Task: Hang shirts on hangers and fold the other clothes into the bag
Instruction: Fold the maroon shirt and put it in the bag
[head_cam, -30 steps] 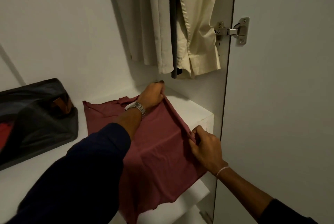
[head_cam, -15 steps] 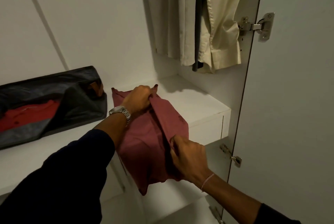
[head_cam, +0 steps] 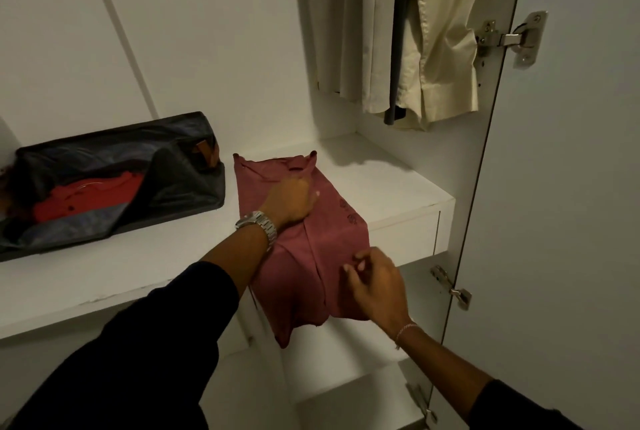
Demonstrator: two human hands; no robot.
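in the head view, a folded dusty-red cotton garment lies at the centre of the frame on a white wardrobe shelf, its lower end drooping over the shelf's front edge. the left hand, wearing a steel watch, presses down on the garment's upper half, while the right hand, fingers loosely curled, touches its lower right edge; whether it pinches the cloth cannot be told. at left, an open dark grey fabric bag holds a bright red garment, and pale cream shirts hang at upper right.

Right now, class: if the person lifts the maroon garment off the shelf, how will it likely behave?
The maroon garment looks floppy: its near end already droops over the shelf edge. It would probably unfold unless supported at both ends. It seems light, since the left hand flattens it easily.
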